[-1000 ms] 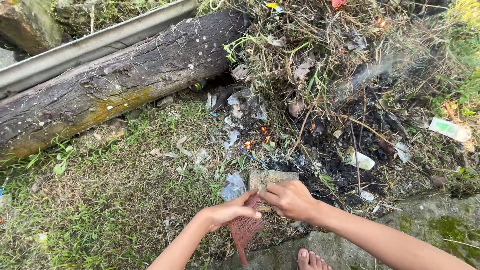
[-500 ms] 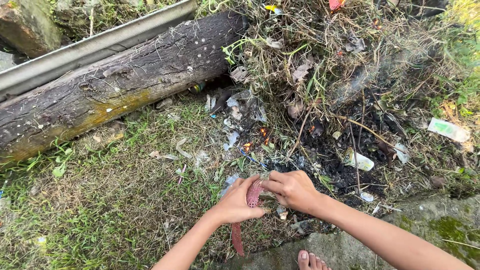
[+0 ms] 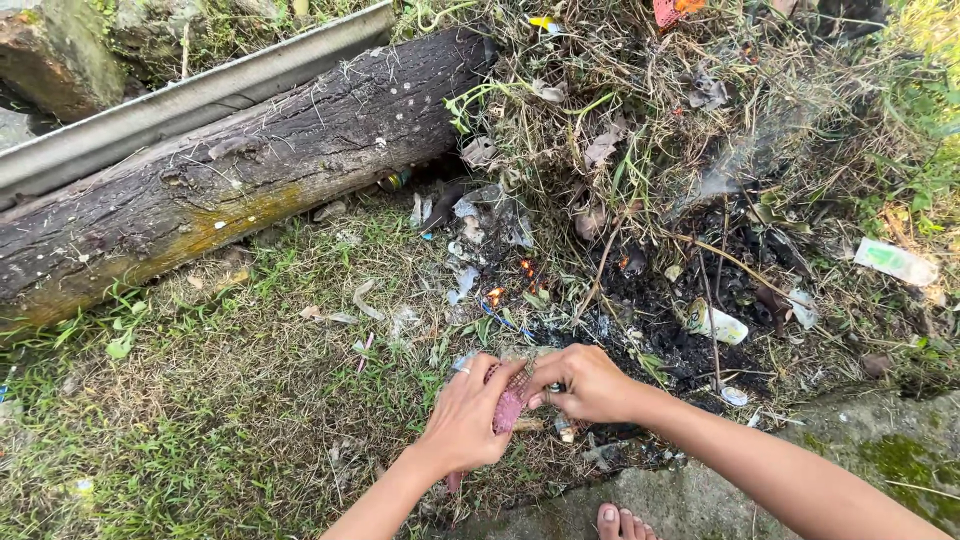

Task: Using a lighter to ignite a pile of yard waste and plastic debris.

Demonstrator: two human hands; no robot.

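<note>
My left hand (image 3: 468,415) and my right hand (image 3: 588,383) meet low in the middle of the view, both closed on a red mesh net (image 3: 510,402) bunched between them. The hands sit over dry grass at the near edge of a smouldering rubbish pile (image 3: 660,250). Small orange flames (image 3: 527,267) glow just beyond my fingers. Most of the net is hidden inside my grip.
A thick dark log (image 3: 230,175) lies diagonally at the upper left, with a grey metal gutter (image 3: 190,95) behind it. Plastic wrappers (image 3: 716,321) and a pale packet (image 3: 893,260) lie among ash and twigs. A concrete slab (image 3: 860,450) and my bare toes (image 3: 622,523) are at the bottom.
The red net hung down loosely below my hands; now it is gathered into a tight bunch between them. Both hands have shifted slightly forward towards the pile.
</note>
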